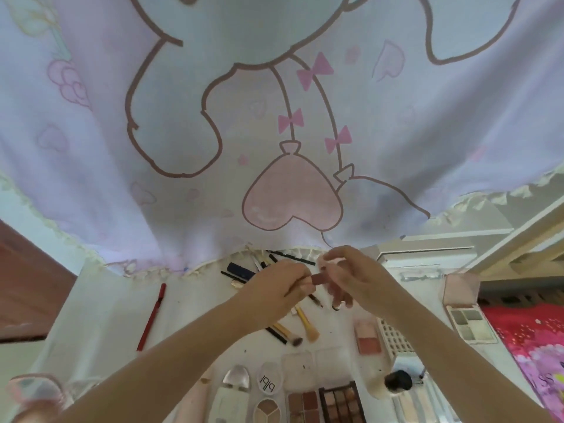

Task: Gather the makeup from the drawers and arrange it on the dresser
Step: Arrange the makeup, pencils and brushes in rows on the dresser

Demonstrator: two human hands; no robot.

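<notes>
Readable writing: only one piece, "plpl" in dark letters on a round white compact [270, 380] near the bottom edge, printed upside down to the camera

Both hands meet over the white dresser top [100, 315]. Left hand [276, 290] has fingers curled around one end of a small mauve-brown tube [319, 279], probably a lipstick; right hand [351, 274] pinches the other end, thumb and forefinger closed on it. The tube is held in the air above the pile of brushes, not touching the surface. Whether it is capped cannot be told; the fingers hide most of it.

On the dresser:
- red pencil [151, 315], alone at left
- yellow-handled brushes [305, 323] and dark pencils, partly under the hands
- dark navy tube [241, 270] behind the left hand
- peach blush compact [367, 335]
- brown eyeshadow palette [341, 403], cut off by the bottom edge
- round four-shade compact [268, 409], also cut off
- open grey-white palette [470, 323] at right, lid up
- dark-capped bottle [396, 381], blurred

Pink curtain [274, 117] with cartoon outline, bows and heart balloon hangs over the far dresser edge and hides what is behind it
</notes>
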